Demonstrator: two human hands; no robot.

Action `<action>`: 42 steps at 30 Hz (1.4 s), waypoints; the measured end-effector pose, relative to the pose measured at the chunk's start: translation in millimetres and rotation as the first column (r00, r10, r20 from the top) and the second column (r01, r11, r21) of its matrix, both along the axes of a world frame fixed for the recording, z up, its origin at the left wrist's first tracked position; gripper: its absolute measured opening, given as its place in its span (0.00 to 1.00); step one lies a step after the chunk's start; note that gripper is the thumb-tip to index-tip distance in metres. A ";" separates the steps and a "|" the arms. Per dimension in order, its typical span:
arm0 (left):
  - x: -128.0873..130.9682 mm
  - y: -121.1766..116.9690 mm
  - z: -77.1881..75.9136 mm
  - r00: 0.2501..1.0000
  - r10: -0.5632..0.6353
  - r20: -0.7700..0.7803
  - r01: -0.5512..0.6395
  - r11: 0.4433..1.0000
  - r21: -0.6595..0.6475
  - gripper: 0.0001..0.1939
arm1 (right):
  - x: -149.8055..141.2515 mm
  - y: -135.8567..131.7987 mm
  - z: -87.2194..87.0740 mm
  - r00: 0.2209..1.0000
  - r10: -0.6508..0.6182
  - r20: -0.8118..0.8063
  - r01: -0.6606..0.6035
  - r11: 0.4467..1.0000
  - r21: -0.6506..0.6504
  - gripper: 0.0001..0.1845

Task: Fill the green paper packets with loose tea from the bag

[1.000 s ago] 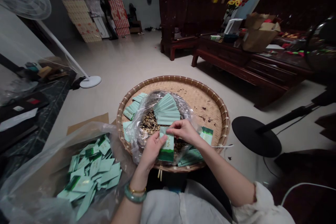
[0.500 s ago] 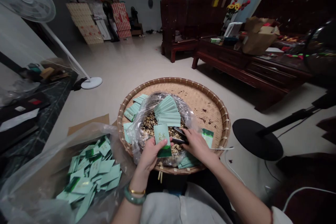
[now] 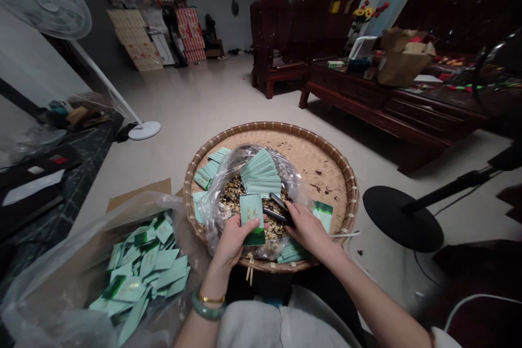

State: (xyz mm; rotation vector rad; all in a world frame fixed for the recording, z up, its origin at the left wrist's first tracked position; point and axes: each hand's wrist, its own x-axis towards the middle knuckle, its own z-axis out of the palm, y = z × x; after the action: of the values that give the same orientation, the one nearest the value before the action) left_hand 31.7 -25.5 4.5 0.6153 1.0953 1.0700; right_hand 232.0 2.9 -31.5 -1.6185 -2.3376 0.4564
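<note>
Head view, looking down at a round woven bamboo tray (image 3: 272,128) in front of the person, centre of frame. Left hand (image 3: 234,242), lower centre, holds a pale green packet (image 3: 252,218) upright over the tray, fingers behind it and thumb across its lower face: a narrow, firm pinch. Right hand (image 3: 312,231), just right of it, closes narrowly on a dark slim tool (image 3: 278,210), tips pointing up-left, near the packet but not touching it. Might be scissors; blades and handles are hard to make out, partly hidden by the fingers.

For clean handling, the packet looks best kept flat and pinched low, with the thumb away from its top edge and the tool steady, clear of the thin plastic below.

A clear plastic bag (image 3: 296,179) sits in the tray, holding crumbly dried leaf bits (image 3: 235,196), possibly tea, too small to tell. A stack of green packets (image 3: 261,174) lies on it, more packets around it. Lower left, a larger plastic bag (image 3: 41,304) holds loose packets (image 3: 138,277). Green bangle (image 3: 207,309) on left wrist. The packet's back and the tray's near rim are partly hidden by the hands.
</note>
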 end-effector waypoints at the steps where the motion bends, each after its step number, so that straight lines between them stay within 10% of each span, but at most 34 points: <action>1: -0.2 -0.2 0.4 1.000 0.000 -0.004 0.000 1.000 0.006 0.26 | -0.9 -0.3 -3.4 1.000 -0.008 0.005 0.008 1.000 0.004 0.33; 5: -1.5 -0.8 1.2 1.000 0.000 -0.015 0.000 1.000 0.008 0.25 | 8.0 8.8 0.9 0.987 0.005 -0.159 -0.009 1.000 -0.023 0.27; 11: -4.1 -1.4 -0.8 0.998 -0.049 -0.034 0.049 0.999 0.001 0.24 | 33.2 26.2 52.9 0.806 -0.099 -0.583 -0.115 0.941 -0.318 0.26; 17: -0.8 -1.6 -3.1 0.977 -0.199 -0.076 0.198 0.980 -0.011 0.23 | 14.7 32.4 84.7 0.833 0.021 -0.552 -0.293 0.864 -0.410 0.26; 32: -14.4 -10.5 -2.3 0.977 -0.201 -0.066 0.201 0.980 -0.004 0.23 | -2.9 36.3 64.0 0.793 -0.040 -0.608 -0.237 0.899 -0.367 0.19; 42: -22.4 -10.8 0.7 0.964 -0.162 -0.213 0.171 0.985 0.026 0.26 | -1.4 36.5 55.8 0.603 -0.312 -0.735 -0.346 0.727 -0.593 0.25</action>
State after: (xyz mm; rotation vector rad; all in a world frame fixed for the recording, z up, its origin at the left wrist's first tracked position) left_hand 9.4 -36.4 5.2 0.8563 1.1822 0.8996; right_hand 230.7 39.4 24.3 -1.1503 -1.4805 1.8303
